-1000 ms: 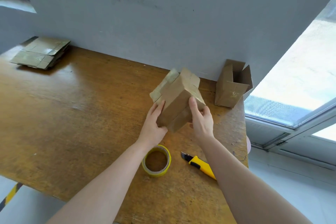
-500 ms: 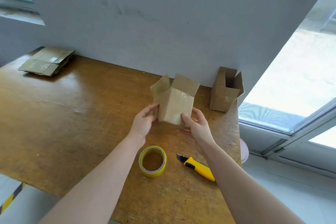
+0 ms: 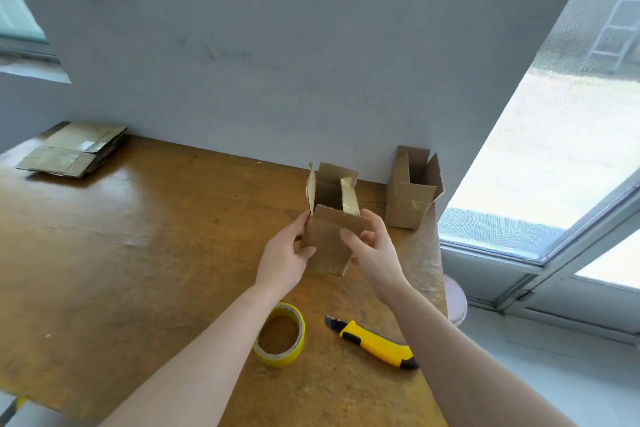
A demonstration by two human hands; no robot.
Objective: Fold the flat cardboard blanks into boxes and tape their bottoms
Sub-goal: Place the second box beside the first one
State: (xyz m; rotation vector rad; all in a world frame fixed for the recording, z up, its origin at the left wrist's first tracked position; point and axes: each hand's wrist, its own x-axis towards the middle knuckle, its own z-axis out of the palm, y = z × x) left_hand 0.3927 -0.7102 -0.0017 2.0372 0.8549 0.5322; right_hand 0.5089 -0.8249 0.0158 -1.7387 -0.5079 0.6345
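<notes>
Nearest the table's (image 3: 104,270) front edge, a roll of yellow tape (image 3: 280,334) lies flat, with a yellow utility knife (image 3: 375,345) just to its right, blade end pointing left. Beyond them, both hands hold a small folded cardboard box (image 3: 329,239) upright, its top flaps open. The left hand (image 3: 284,262) grips the box's left side; the right hand (image 3: 372,251) grips its right side, thumb on the front face. Whether the box base touches the table cannot be told. Farther back, near the right table edge and against the wall, a second open box (image 3: 412,198) stands. A stack of flat cardboard blanks (image 3: 72,149) lies at the far left corner. Bare tabletop spans the left.
</notes>
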